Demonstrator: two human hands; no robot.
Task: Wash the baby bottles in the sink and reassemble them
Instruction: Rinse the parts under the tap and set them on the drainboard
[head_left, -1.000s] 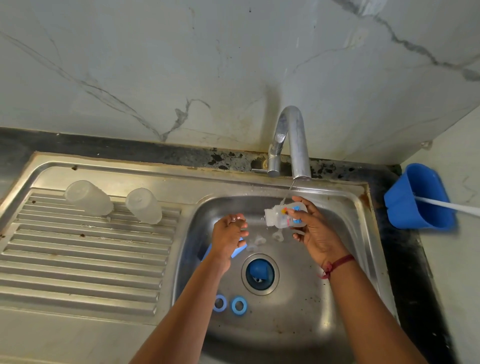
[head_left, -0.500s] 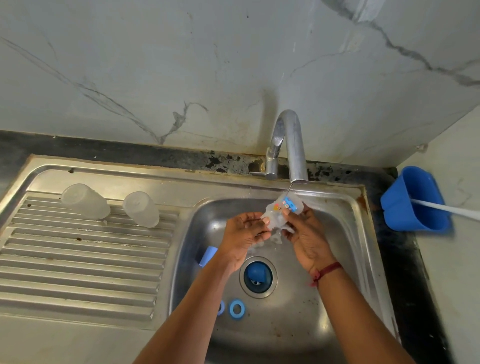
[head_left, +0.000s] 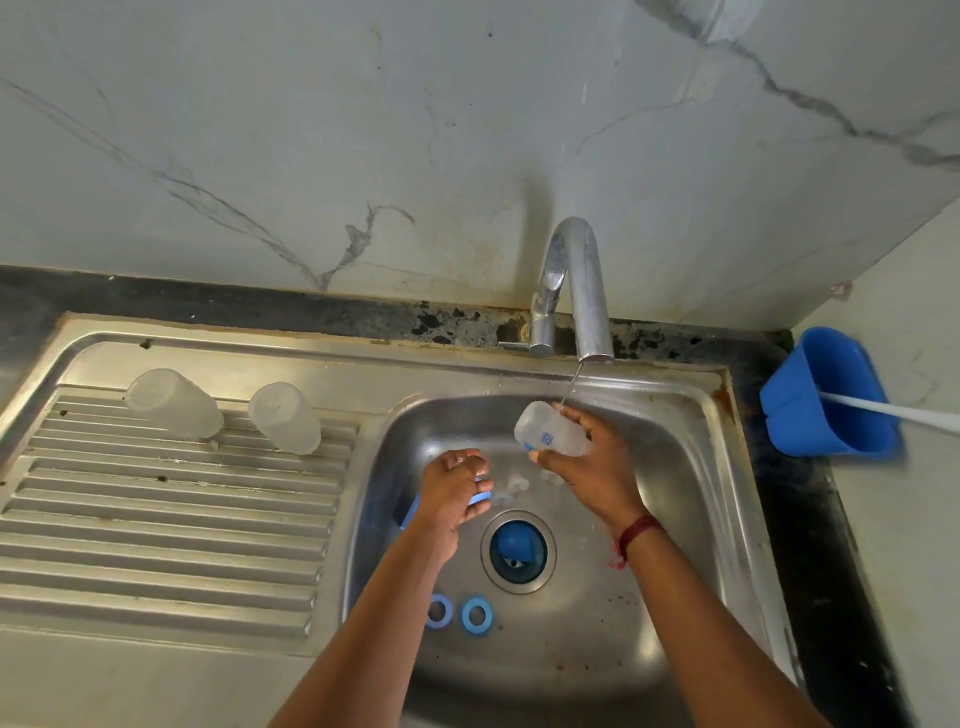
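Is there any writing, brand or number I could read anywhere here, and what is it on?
None legible.
Blue print on the baby bottle in the right hand: too small and blurred to read.
No markings visible on the tap, sink or blue cup.
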